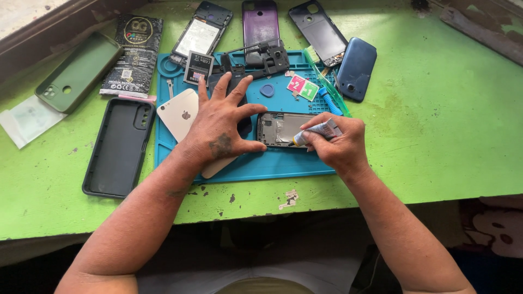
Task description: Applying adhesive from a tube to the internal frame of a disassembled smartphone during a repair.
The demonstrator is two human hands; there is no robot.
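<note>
A small glue tube (318, 132) is pinched in the grip of the right hand (338, 144), its fingers pressed together around it, with the nozzle pointed left and down at the opened phone frame (283, 129). The frame lies flat on the blue mat (272, 163), directly between the two hands, just left of the right grip. The left hand (220, 128) is spread wide, fingers splayed; its thumb and forefinger are set against the frame's left end, while the palm covers part of a white phone back (180, 114). Whether the nozzle actually touches the frame cannot be told; it seems to. A blue-handled tool (328, 102) is seen just above the right hand. A black phone case (117, 147) lies on the green worktop (436, 136), left of the mat.
</note>
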